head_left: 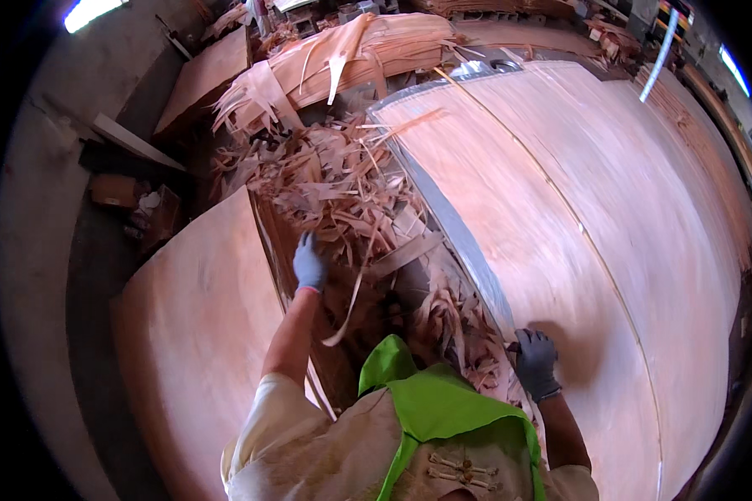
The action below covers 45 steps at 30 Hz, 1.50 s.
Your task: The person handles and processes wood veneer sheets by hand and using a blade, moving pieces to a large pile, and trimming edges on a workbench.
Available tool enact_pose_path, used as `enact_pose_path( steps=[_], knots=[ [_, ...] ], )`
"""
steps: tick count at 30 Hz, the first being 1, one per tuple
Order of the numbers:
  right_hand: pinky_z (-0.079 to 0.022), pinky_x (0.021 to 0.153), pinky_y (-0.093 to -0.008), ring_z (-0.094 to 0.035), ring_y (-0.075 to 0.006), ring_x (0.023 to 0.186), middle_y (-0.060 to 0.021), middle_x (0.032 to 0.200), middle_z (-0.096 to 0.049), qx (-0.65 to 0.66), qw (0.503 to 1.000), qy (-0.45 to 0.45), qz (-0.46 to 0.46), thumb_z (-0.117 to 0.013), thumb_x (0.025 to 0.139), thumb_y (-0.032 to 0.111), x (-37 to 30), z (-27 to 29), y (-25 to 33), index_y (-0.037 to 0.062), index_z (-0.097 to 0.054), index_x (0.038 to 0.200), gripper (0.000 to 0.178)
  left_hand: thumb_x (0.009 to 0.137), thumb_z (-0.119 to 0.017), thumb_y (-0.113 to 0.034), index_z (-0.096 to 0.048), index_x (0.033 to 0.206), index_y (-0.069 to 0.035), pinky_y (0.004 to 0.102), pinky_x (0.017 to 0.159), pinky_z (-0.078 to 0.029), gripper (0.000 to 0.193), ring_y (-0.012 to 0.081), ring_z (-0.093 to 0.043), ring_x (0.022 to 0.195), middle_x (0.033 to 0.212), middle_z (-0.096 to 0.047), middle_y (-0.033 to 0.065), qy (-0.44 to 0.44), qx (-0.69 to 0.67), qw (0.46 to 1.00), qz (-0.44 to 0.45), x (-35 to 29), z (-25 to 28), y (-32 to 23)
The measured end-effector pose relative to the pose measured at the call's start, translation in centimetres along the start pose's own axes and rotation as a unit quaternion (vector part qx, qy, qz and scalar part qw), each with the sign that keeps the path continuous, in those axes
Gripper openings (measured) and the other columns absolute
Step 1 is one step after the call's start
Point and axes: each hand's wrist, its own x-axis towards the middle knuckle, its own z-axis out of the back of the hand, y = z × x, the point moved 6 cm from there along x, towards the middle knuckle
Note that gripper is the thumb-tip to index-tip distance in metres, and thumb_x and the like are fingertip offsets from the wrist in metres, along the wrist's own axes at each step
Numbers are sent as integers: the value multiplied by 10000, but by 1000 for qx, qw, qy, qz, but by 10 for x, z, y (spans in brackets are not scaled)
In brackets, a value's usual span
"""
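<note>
My left hand (309, 265), in a light grey glove, reaches out by the long edge of a stack of wood veneer sheets (205, 313). Its fingers point forward and nothing shows in them. My right hand (536, 364), in a darker grey glove, is curled at the left edge of a broad veneer sheet (510, 167). A small dark end sticks out beside its fingers, too small to name. Along that sheet's edge runs a grey strip (455, 230). Across the veneer lies a long thin wooden strip (551, 179).
Torn veneer scraps (342, 188) heap up in the gap between the two stacks. Beyond them lies a bundle of veneer (393, 50) with loose strips. Against the left wall are a white board (138, 142) and a cardboard box (114, 190). A green cloth (459, 405) covers my chest.
</note>
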Motion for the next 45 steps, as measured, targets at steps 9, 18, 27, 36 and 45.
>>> enact_pose_path(
  steps=[9, 18, 27, 36, 45],
  knots=[
    [-475, 730, -413, -546, -304, 933, -118, 1077, -561, -69, 993, 86, 47, -603, 728, 185, 317, -100, 50, 104, -556, 1021, 308, 742, -676, -245, -240, 1403, -102, 391, 828, -479, 805, 347, -549, 1057, 1457, -239, 148, 146, -72, 986, -36, 222, -144, -95],
    [-438, 784, -421, -538, -277, 989, -80, 1059, -580, -44, 991, -33, 125, -523, 752, 95, 582, -154, 83, 114, -580, 998, 254, 708, -652, -142, -339, 1278, -78, 451, 658, -507, 653, 379, -618, 799, 1253, -438, 206, 242, -21, 969, -39, 315, -237, -75],
    [-471, 775, -405, -551, -296, 951, -101, 968, -572, -73, 981, 69, 167, -599, 752, 175, 738, -234, 104, 172, -614, 1016, 264, 812, -481, -119, -596, 976, -173, 383, 538, -483, 207, 256, -646, 672, 764, -643, 77, 267, 42, 948, -169, 301, -235, -91],
    [-459, 810, -395, -526, -313, 965, -89, 1020, -566, 63, 973, -11, 220, -682, 671, 232, 736, -226, 89, 152, -610, 1012, 358, 740, -567, -172, -665, 740, -124, 404, 552, -482, 109, 254, -646, 652, 698, -640, 67, 402, 95, 873, -259, 229, -217, 1],
    [-438, 879, -402, -497, -324, 1055, -106, 1112, -555, 53, 979, 48, 191, -673, 691, 254, 744, -236, 84, 121, -606, 1062, 399, 814, -544, -253, -702, 921, -170, 390, 683, -511, 208, 239, -661, 875, 931, -682, 68, 628, 346, 694, 61, 186, -158, 221]
  ],
)
